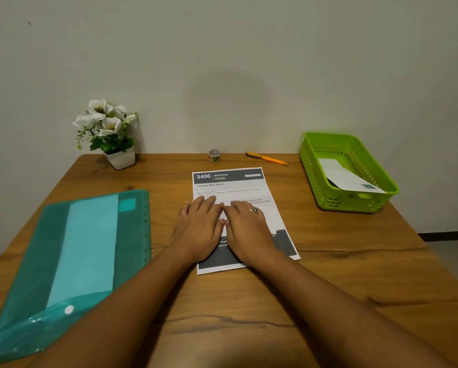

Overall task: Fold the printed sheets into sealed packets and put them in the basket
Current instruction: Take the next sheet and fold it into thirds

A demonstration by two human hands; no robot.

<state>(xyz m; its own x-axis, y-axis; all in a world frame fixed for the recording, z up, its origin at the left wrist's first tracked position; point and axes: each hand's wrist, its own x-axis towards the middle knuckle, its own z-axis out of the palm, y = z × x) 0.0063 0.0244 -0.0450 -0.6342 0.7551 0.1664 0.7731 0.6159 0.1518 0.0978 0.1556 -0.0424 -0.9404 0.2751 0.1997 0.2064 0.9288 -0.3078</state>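
Note:
A printed sheet (234, 185) headed "3406 BEDROOM" lies flat and unfolded in the middle of the wooden table (328, 274). My left hand (200, 228) and my right hand (249, 229) rest palm-down side by side on its middle, fingers spread, holding nothing. The right hand wears a ring. At the right stands a green basket (315, 181) with one folded white packet (347, 179) leaning inside it. A small roll of tape (214, 155) stands at the table's far edge behind the sheet.
A teal plastic document folder (71, 256) with paper inside lies at the left. A white pot of white flowers (111, 131) stands at the back left. An orange pen (267, 158) lies at the back, right of the tape. The wall is just behind the table.

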